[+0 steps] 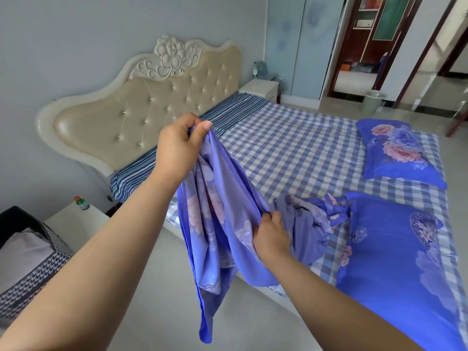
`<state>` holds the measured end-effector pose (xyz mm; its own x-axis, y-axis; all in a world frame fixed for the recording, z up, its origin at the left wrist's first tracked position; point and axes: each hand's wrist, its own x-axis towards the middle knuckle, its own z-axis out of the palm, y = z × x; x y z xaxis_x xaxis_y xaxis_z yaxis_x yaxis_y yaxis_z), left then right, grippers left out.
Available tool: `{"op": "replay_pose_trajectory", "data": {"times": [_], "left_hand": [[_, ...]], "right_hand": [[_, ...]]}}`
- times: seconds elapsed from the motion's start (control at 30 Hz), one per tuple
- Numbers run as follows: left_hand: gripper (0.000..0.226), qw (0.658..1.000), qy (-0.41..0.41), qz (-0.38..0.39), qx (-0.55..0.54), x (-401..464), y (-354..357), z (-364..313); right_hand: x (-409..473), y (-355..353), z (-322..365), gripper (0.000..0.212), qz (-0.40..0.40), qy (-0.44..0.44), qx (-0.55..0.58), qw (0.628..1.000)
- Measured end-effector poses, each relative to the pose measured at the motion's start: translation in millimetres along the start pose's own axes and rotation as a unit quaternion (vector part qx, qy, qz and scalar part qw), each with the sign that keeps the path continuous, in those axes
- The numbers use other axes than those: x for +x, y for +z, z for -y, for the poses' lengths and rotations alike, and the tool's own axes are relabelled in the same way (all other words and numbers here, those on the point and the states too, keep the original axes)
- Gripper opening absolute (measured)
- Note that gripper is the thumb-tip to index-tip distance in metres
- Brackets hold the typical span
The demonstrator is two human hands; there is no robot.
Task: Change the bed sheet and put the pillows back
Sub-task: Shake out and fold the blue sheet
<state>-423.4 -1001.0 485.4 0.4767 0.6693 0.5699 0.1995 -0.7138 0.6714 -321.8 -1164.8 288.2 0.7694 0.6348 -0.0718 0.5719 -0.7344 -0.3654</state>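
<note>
Bed (291,148): checked cover, tufted headboard behind.
Sheet (217,211): blue floral, partly bunched on bed, partly lifted.
Left hand (177,145): raised, pinching sheet edge.
Right hand (271,234): lower, gripping sheet.
Pillows (397,150): two on bed.

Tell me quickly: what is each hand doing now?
Left hand: grips the floral sheet up high.
Right hand: grips the same sheet lower.

bed (291,148) centre to right of frame, headboard (141,110) at upper left | two pillows (397,153) on bed at right, one behind the other | sheet (217,216) held up at centre by left hand (177,150) above, right hand (271,239) below, its far part on bed | basket (27,259) lower left on floor (157,287) | bottle (81,202) on nightstand (76,224) left of bed
</note>
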Motion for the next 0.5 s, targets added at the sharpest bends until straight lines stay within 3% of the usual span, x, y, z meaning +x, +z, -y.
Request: {"op": "replay_pose_trajectory", "data": {"times": [0.13, 0.2, 0.3, 0.5], "left_hand": [[0.029, 1.0, 0.002, 0.003, -0.002, -3, 0, -5], [0.03, 1.0, 0.003, 0.005, -0.009, -5, 0, -7], [0.026, 1.0, 0.005, 0.009, -0.008, -7, 1, -9], [0.022, 1.0, 0.003, 0.011, -0.007, -8, -1, -8]], "right_hand": [[0, 3, -4, 0.029, -0.034, -0.002, 0.105, 0.994], [-4, 0, 0, 0.036, -0.023, -0.014, 0.14, 0.99], [-5, -2, 4, 0.043, -0.01, -0.041, 0.143, 0.989], [6, 0, 1, 0.038, 0.0, 0.002, 0.18, 0.984]]}}
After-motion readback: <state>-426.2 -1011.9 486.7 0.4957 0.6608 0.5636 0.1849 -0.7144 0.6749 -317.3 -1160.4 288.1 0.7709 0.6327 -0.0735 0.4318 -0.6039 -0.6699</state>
